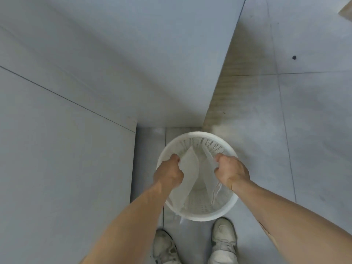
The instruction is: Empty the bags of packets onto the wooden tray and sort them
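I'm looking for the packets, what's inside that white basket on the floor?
Inside the white basket, both hands, left hand and right hand, grip white plastic bags. No packets show. The bags and hands cover most of the basket's bottom, so anything beneath stays hidden.

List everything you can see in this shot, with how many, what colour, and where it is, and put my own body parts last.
Round white perforated plastic basket: one, white, on the floor just ahead of the feet.
Clear thin plastic bag: one as far as can be told, translucent white, held over and inside the basket.
Grey tiled floor: one, grey, right and below.
Grey flat panels: at least two, grey, upper left and left.
Light wood strip: one, tan, running diagonally above the basket.
White shoes: two, off-white, bottom centre.
Left hand: one, gripping the bag's left edge.
Right hand: one, gripping the bag's right edge.
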`<control>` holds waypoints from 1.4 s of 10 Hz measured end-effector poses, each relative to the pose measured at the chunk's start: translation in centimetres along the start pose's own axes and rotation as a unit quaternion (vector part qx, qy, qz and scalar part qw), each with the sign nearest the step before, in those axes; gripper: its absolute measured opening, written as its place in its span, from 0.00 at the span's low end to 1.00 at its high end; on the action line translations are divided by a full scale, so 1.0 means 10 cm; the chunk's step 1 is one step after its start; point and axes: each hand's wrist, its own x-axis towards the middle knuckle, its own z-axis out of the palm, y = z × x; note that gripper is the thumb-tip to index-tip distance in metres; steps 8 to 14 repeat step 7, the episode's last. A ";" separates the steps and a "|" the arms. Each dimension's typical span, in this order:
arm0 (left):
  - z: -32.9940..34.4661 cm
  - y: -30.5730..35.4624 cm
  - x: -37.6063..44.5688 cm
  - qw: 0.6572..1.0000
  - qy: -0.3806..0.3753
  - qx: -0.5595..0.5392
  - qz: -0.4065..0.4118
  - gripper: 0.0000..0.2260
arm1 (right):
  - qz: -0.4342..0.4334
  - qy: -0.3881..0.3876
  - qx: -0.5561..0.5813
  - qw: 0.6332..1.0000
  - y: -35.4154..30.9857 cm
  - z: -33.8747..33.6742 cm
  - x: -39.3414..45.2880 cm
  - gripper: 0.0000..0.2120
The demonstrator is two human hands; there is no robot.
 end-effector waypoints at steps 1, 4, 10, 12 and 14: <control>0.19 -0.03 0.31 1.000 -0.009 -0.019 -0.005 0.22 | -0.008 -0.002 -0.011 1.000 0.02 0.23 0.25 0.18; 0.43 -0.09 0.69 0.999 -0.030 -0.023 -0.002 0.26 | -0.002 -0.010 -0.025 1.000 0.02 0.64 0.55 0.17; -0.02 0.23 0.26 0.999 -0.027 0.046 0.010 0.22 | -0.003 -0.060 -0.079 0.995 -0.12 0.04 0.06 0.14; -0.02 0.23 0.26 0.999 -0.027 0.046 0.010 0.22 | -0.003 -0.060 -0.079 0.995 -0.12 0.04 0.06 0.14; -0.02 0.23 0.26 0.999 -0.027 0.046 0.010 0.22 | -0.003 -0.060 -0.079 0.995 -0.12 0.04 0.06 0.14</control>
